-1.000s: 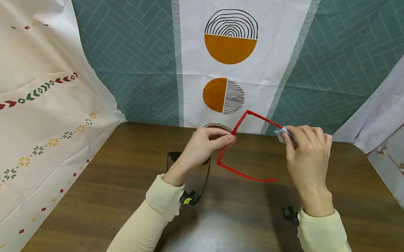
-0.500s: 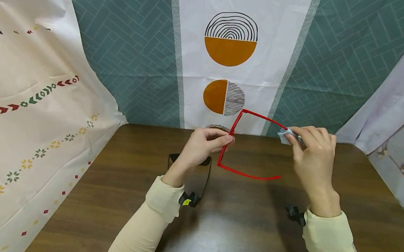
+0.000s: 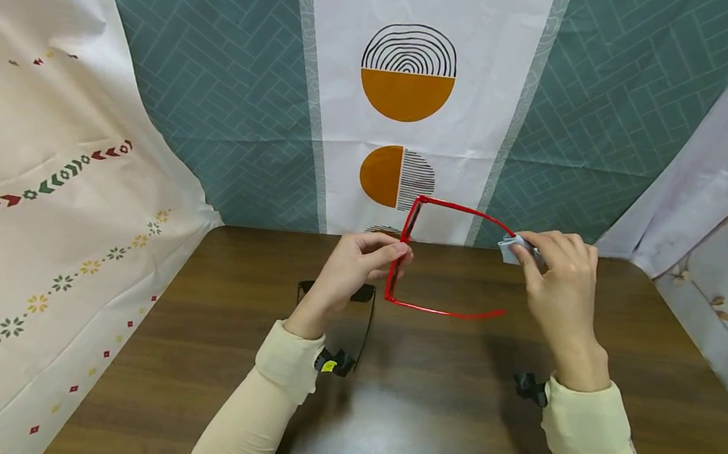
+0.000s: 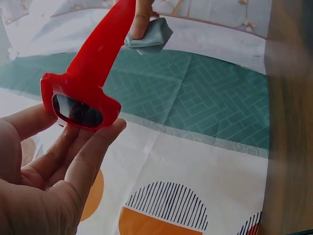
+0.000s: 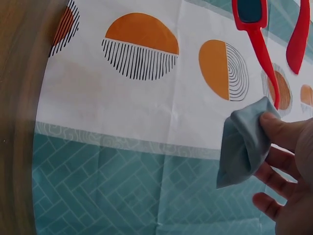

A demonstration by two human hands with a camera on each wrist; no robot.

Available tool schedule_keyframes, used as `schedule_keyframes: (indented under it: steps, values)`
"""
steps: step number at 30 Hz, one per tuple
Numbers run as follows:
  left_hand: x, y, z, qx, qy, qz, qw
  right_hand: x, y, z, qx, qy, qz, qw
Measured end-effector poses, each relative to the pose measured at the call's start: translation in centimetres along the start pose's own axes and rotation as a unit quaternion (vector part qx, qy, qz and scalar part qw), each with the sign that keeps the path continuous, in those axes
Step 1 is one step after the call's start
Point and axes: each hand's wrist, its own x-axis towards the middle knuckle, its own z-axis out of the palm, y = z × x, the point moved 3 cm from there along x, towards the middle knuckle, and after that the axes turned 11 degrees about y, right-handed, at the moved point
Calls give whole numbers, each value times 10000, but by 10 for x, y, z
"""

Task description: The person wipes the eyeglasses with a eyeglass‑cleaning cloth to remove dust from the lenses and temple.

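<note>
Red-framed sunglasses (image 3: 458, 206) with dark lenses are held up above the table, both temples unfolded and pointing right. My left hand (image 3: 363, 271) pinches the front of the frame near its middle between thumb and fingers. In the left wrist view a dark lens (image 4: 77, 110) shows above the fingertips. My right hand (image 3: 561, 297) pinches a folded light blue-grey cloth (image 5: 244, 142) around the tip of the far temple. The near temple hangs free below it.
A second pair of sunglasses (image 3: 362, 294), black, lies on the brown wooden table (image 3: 437, 424) behind my left wrist and is partly hidden by it. A patterned curtain (image 3: 251, 99) hangs along the table's back edge; a cream cloth (image 3: 28, 224) covers the left side.
The red sunglasses have turned slightly, their front now more upright in view and shifted a little left. The cloth moved slightly right along the far temple to its tip.
</note>
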Motion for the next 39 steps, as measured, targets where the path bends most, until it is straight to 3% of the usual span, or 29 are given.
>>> schedule_keyframes:
  steps: [7, 14, 19, 23, 27, 34, 36, 39]
  values:
    - [2, -4, -2, -28, 125, -115, 9999, 1, 0, -8, 119, -145, 297, 9994]
    - [7, -6, -3, -9, 244, -102, 9997, 9, -12, -17, 640, -271, 551, 9961]
    - [11, -10, -1, 235, 278, -110, 9993, 4, -29, -8, 979, -1208, 407, 9870]
    - [11, -11, 4, 296, 342, -66, 9990, -5, -41, 11, 1025, -2245, 41, 9691]
    - [10, -12, 8, 329, 445, 7, 9985, -12, -50, 26, 1000, -2928, -146, 9508]
    - [7, -17, 16, 622, 580, 46, 9964, -21, -62, 40, 1189, -3616, -236, 9244]
    - [6, -18, 18, 567, 635, 64, 9964, -25, -68, 43, 1119, -3632, -421, 9240]
    - [5, -18, 19, 353, 750, 70, 9965, -33, -77, 44, 795, -3397, -835, 9334]
